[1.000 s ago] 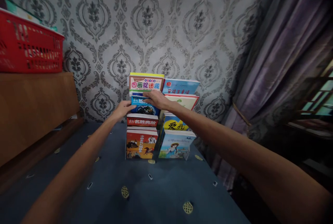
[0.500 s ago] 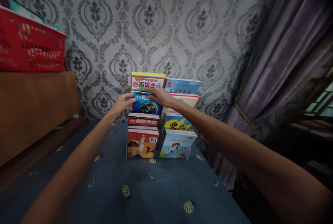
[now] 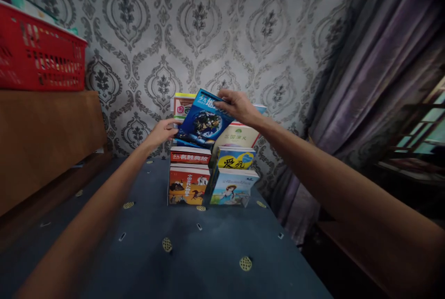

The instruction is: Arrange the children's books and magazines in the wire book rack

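Note:
My right hand (image 3: 238, 106) grips the upper right of a blue book (image 3: 205, 120) with a globe on its cover. The book is tilted and raised in front of the back rows of a stepped book rack; the clear front of the rack (image 3: 247, 200) shows at its lower right. At the rack's left side, my left hand (image 3: 165, 133) has its fingers stretched apart, touching the edge of the books beside the blue book's lower left corner. Below stand a red book (image 3: 190, 156) and an orange book (image 3: 188, 187). A cream book (image 3: 238, 136) stands to the right.
A yellow-and-blue book (image 3: 236, 159) and a light blue book (image 3: 231, 190) fill the rack's front right. The rack stands on a dark blue patterned cloth (image 3: 198, 262) by the papered wall. A red basket (image 3: 52, 60) sits on a wooden cabinet (image 3: 48, 141) at left; a purple curtain (image 3: 351, 90) hangs right.
My right hand has lifted the blue globe book up and to the right out of its row, tilting it. The left hand has stayed at the rack's left side.

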The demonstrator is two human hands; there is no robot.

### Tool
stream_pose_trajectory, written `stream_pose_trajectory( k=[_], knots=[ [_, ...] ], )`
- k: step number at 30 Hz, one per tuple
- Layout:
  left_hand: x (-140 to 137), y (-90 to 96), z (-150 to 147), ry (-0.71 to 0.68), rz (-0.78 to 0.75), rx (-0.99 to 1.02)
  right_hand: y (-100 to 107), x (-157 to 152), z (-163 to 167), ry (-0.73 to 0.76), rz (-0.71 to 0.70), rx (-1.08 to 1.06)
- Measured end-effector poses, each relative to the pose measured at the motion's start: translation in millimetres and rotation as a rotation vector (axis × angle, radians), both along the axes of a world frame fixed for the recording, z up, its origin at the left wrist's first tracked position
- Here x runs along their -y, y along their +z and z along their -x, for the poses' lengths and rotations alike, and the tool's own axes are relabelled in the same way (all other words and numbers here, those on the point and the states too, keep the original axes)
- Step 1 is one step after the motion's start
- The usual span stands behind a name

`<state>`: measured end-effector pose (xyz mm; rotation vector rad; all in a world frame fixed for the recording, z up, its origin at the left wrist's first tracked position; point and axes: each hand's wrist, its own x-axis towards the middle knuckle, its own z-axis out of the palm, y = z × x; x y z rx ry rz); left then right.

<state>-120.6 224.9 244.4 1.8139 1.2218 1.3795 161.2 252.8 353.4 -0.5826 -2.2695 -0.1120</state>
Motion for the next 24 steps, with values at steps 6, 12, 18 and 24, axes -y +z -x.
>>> stream_pose_trajectory(
  k=[6,12,18,24],
  knots=[
    [10,-1.5,-2,0.016,-0.012,-0.049,20,11,-60,-0.037,0.042,-0.198],
    [20,-4.8,-11,0.073,-0.088,-0.112,23,19,-109,-0.067,0.025,-0.22],
    [32,-3.3,-20,0.166,-0.177,-0.292,9,30,-133,-0.175,-0.024,-0.135],
    [56,-3.3,-62,0.465,-0.481,-0.666,-4,27,-146,-0.186,-0.002,-0.163]
  ],
)
